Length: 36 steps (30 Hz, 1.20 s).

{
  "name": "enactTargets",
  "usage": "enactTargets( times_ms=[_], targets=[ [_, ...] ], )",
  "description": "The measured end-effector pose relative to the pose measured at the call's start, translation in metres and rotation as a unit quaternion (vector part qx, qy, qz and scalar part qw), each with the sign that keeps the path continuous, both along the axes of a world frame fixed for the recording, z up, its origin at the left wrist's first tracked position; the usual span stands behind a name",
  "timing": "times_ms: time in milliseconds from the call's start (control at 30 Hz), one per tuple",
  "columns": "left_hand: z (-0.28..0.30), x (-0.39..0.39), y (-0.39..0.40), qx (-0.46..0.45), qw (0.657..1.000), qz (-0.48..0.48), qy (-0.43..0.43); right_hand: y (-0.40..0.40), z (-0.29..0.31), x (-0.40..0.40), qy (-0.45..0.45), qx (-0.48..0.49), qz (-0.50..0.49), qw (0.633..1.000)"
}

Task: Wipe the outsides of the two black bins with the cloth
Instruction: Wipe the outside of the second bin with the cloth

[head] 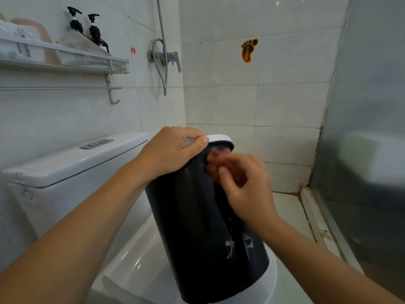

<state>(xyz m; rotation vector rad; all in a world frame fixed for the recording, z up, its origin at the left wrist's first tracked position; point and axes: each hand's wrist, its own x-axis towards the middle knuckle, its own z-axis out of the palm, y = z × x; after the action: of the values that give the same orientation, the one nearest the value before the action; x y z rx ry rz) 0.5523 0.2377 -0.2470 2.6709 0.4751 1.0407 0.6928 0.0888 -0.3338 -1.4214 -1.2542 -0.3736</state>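
One black bin (197,227) with a white rim ring (221,138) stands tilted on the closed toilet lid (140,260), with white smears low on its side. My left hand (171,150) grips the bin's rim from above, thumb over the white ring. My right hand (243,183) is blurred by motion against the bin's upper right side, and its reflection shows on the glossy black surface. Whether it holds anything is unclear. No cloth and no second bin are in view.
The toilet cistern (72,163) stands to the left against the tiled wall. Above it, a wall shelf (65,60) carries pump bottles and packets, with a towel bar under it. A shower mixer with hose (164,55) hangs on the wall. A frosted glass partition (368,128) closes the right side.
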Motion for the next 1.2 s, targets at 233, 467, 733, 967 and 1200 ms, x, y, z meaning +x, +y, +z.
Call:
enactTargets(
  times_ms=[233,467,733,967,1200],
  targets=[
    [0.0,0.0,0.004,-0.02,1.0,0.0,-0.008,-0.01,-0.016,0.003,-0.001,-0.011,0.02,1.0],
    [-0.004,-0.002,0.017,-0.024,0.999,0.019,-0.008,-0.047,-0.047,-0.012,-0.149,-0.083,0.067,0.983],
    [-0.002,-0.001,0.018,-0.038,0.999,0.035,-0.015,-0.039,-0.043,-0.005,-0.026,-0.058,-0.003,0.998],
    [-0.001,-0.004,0.022,-0.063,0.997,0.031,-0.014,-0.06,-0.07,-0.01,-0.221,-0.052,0.061,0.972],
    [0.0,0.003,0.018,-0.064,0.997,0.028,-0.016,-0.056,-0.066,-0.004,-0.152,-0.043,0.038,0.987]
  ],
)
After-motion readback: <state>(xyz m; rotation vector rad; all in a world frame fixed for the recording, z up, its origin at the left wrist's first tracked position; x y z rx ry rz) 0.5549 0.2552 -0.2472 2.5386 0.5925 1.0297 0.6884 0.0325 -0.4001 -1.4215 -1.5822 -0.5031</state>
